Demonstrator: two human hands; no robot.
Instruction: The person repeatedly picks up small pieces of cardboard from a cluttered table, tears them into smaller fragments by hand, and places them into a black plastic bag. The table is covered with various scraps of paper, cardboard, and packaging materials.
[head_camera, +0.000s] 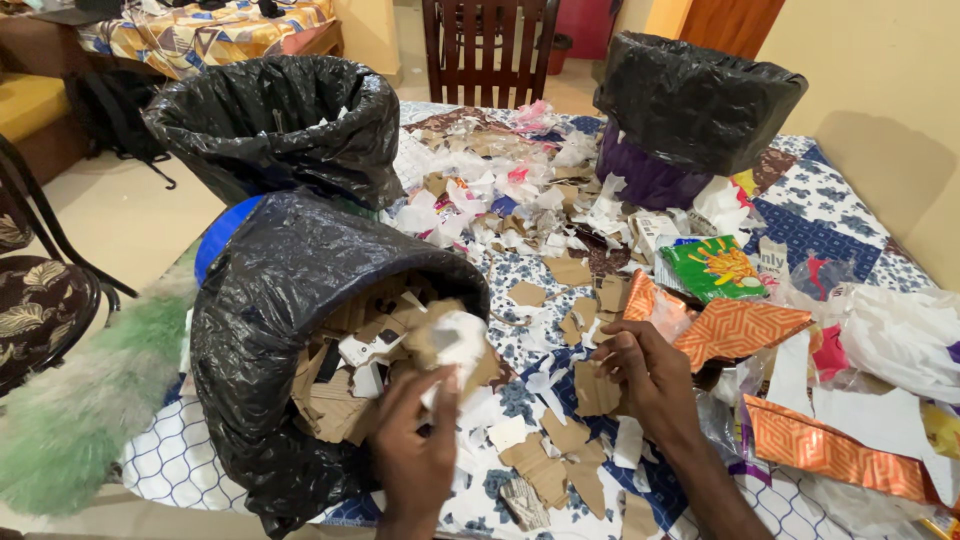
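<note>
Near the desk's (180, 465) front-left edge, the left hand (415, 440) is clenched on a crumpled wad of white and brown paper scraps (452, 350) at the mouth of the tipped black-bagged bin (270, 300): light, soft, crushable, best pinched whole. The right hand (650, 375) loosely grips a stiff brown cardboard piece (597, 388) mid-desk.

Yellow walls (880, 90), wood chair (488, 45), pale tile floor (120, 215).

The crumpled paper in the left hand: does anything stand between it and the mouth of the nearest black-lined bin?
Nothing visible does. The left hand holds the crumpled paper right at the open mouth of the nearest bin, above the cardboard scraps inside.
</note>
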